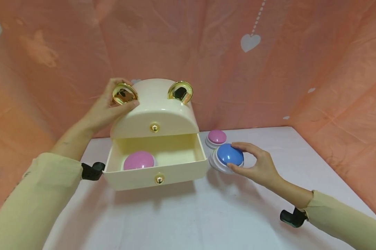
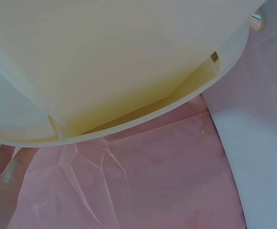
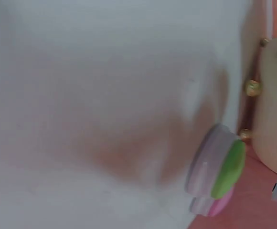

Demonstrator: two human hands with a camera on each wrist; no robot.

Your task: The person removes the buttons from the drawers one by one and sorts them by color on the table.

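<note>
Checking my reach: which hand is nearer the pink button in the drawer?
Left. The left hand holds the box top above the pink button; the right hand grips the blue button beside the drawer.

The head view is bright and evenly lit, with soft shadows falling toward 6 o'clock under the cream box (image 1: 153, 139) and below the right hand (image 1: 256, 165) on the white table (image 1: 206, 215), glare on the gold ears (image 1: 124, 94), and the sleeves stretched at the 7 and 4 o'clock corners. The left wrist view is soft and washed out, the box (image 2: 105, 62) too close to focus. The right wrist view is heavily blurred, the green button (image 3: 228, 169) at 4 o'clock smeared.
</note>
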